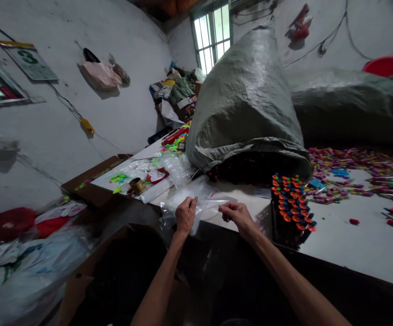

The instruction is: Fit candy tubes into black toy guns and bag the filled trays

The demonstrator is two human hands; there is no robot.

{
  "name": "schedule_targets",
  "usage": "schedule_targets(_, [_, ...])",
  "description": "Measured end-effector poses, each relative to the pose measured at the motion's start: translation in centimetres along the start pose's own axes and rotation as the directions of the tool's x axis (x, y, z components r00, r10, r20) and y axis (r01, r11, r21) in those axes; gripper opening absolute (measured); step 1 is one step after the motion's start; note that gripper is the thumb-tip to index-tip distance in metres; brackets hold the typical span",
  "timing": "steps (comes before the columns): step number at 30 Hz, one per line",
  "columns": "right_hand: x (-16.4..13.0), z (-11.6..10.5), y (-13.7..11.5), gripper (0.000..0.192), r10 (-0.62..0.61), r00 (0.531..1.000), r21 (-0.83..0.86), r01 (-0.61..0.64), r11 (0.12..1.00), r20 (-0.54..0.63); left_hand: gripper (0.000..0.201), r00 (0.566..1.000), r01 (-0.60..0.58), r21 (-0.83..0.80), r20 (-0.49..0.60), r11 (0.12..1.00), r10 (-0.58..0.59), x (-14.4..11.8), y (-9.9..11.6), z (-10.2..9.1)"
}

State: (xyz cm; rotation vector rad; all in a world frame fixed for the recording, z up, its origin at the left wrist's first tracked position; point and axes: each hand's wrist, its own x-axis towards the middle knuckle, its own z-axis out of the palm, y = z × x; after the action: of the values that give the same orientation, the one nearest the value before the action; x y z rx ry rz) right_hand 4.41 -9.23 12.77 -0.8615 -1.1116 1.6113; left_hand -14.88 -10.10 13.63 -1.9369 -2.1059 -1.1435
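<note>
My left hand (186,214) is closed on a clear plastic bag (201,203) at the table's front edge. Across from it, my right hand (237,216) pinches the bag's other end, and the film stretches between the two. Crumpled clear plastic also lies beneath and behind my left hand. To the right of my right hand stands a dark block of upright sticks with orange and blue tops (291,203). Behind the hands a big grey-green woven sack (243,99) rests on the table, its dark mouth facing me.
Many colourful small sticks (352,176) are spread on the white table (359,244) at the right. A brown tape roll (137,185) and bright plastic pieces (120,178) lie at the left. An open cardboard box (77,290) and plastic bags (30,271) stand below left.
</note>
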Motion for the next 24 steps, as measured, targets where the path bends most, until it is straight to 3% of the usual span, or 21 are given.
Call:
schedule_targets(5, [-0.2,0.6,-0.1,0.034,-0.185,0.981,-0.163,0.174,0.971,-0.061,0.028,0.999,0.043,-0.017,-0.008,0.999,-0.043,-1.4,3.3,-1.6])
schedule_targets(8, [-0.9,1.4,-0.1,0.03,-0.238,0.97,-0.208,0.242,0.948,0.044,0.031,0.975,0.106,-0.281,0.219,0.954,-0.044,-2.4,5.5,-1.9])
schedule_targets(10, [-1.4,1.8,-0.1,0.031,-0.226,0.971,-0.227,0.237,0.945,0.071,0.032,0.93,0.219,-0.473,0.365,0.853,-0.036,-2.7,6.5,-1.7])
schedule_targets(12, [-1.8,2.0,-0.4,0.036,-0.191,0.98,-0.22,0.198,0.955,0.057,0.033,0.905,0.315,-0.59,0.422,0.743,-0.049,-2.9,7.1,-1.4])
schedule_targets(14, [-2.2,1.9,-1.1,0.041,-0.144,0.988,-0.173,0.152,0.973,0.057,0.031,0.91,0.358,-0.662,0.407,0.659,-0.086,-3.0,7.6,-1.1])
schedule_targets(19, [-2.8,1.2,-3.9,0.039,-0.157,0.983,-0.086,0.165,0.983,0.092,0.03,0.946,0.31,-0.809,0.211,0.499,-0.246,-2.9,9.3,-1.9])
schedule_targets(22, [-3.0,0.3,-5.6,0.035,-0.266,0.961,-0.249,0.276,0.928,0.074,0.026,0.954,0.27,-0.877,0.187,0.398,-0.234,-2.8,11.0,-3.5])
schedule_targets(24, [-2.7,-0.4,-6.6,0.033,-0.334,0.939,-0.443,0.336,0.831,0.086,0.024,0.972,0.199,-0.922,0.143,0.333,-0.184,-3.1,12.5,-4.9])
